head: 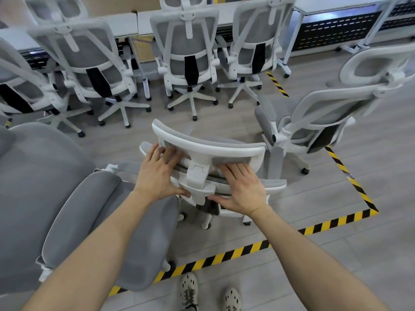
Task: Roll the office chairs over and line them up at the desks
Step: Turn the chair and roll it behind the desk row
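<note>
head view: the office chair (272, 184) stands at the centre of the frame with its back to the person, its white-framed headrest (224, 146) uppermost. the left hand (157, 173) lies flat on the headrest's 9 o'clock end, fingers straight and a little spread over the mesh, thumb reaching under the white bracket (197, 178). the right hand (241, 187) presses flat on the 3 o'clock half, fingers straight and close together, thumb pointing toward the same bracket from the other side. both hands touch the chair, with the bracket between them. at 12 o'clock a row of chairs (188, 52) faces the white desks (122, 24). another chair (325, 117) stands turned at 2 o'clock, and a grey one (56, 198) sits close at 8 o'clock beside the left forearm. yellow-and-black tape (224, 257) crosses the floor at 6 o'clock, just ahead of the person's shoes (189, 290).
</note>
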Motion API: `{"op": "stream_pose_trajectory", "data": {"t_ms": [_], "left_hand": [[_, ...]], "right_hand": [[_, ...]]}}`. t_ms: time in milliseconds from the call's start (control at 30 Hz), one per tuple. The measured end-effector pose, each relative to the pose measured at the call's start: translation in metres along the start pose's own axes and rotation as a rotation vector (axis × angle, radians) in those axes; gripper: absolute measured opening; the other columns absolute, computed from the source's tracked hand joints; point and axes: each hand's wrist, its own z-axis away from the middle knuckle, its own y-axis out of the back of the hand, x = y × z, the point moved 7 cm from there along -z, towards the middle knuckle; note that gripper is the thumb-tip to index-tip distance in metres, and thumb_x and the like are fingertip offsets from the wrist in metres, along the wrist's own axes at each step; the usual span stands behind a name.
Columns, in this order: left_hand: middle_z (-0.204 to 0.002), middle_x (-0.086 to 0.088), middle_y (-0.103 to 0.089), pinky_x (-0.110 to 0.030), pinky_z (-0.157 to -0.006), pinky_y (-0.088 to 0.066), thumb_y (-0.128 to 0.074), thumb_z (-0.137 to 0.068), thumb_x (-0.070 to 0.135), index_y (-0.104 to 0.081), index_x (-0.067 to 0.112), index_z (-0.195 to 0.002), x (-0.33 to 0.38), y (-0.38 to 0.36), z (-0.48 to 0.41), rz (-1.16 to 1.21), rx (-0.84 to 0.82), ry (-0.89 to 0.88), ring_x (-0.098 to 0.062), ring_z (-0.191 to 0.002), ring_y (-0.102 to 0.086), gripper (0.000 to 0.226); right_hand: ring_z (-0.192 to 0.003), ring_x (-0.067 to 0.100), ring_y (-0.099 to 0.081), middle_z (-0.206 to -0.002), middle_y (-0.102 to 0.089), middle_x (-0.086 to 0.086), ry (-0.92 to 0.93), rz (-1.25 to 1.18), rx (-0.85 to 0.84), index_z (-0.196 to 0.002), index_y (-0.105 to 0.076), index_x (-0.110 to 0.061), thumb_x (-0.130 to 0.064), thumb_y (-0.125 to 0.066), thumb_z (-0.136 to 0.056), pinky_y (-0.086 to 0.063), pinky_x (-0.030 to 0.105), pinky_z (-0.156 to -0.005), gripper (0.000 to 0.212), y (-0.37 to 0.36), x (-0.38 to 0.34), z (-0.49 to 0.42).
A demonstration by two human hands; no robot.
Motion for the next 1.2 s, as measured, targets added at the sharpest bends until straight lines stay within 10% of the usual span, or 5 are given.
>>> {"op": "stream_pose_trajectory", "data": {"t_ms": [433,767,1200], "left_hand": [[-0.157,-0.015,-0.047,-0.058,-0.119,-0.038,-0.060,-0.055,0.111,-0.052,0.018,-0.152,-0.015,-0.017,-0.035,0.191,0.111,0.088,-0.041,-0.130,-0.046,0.136],[-0.164,-0.015,-0.046,-0.064,-0.136,-0.008,-0.045,-0.069,0.111,-0.049,0.008,-0.160,0.002,-0.037,-0.104,0.051,0.064,0.142,-0.041,-0.160,-0.031,0.137],[-0.152,-0.010,-0.049,-0.062,-0.137,-0.011,-0.037,-0.084,0.105,-0.050,0.013,-0.156,0.055,-0.037,-0.200,0.066,0.075,0.255,-0.036,-0.153,-0.039,0.118]], "right_hand": [[-0.139,0.035,-0.054,-0.146,-0.059,0.010,0.082,-0.020,-0.041,-0.155,-0.054,-0.009,-0.080,-0.067,-0.088,-0.029,0.051,-0.131,0.098,-0.025,0.035,-0.059],[-0.153,0.032,-0.046,-0.157,-0.056,0.009,0.104,-0.077,-0.039,-0.157,-0.053,-0.009,-0.086,-0.063,-0.089,-0.024,0.052,-0.135,0.104,-0.046,0.105,-0.115],[-0.161,0.036,-0.034,-0.165,-0.044,0.012,0.177,-0.163,-0.163,-0.163,-0.044,-0.009,-0.085,-0.065,-0.089,-0.018,0.054,-0.137,0.108,-0.072,0.220,-0.184]]}}
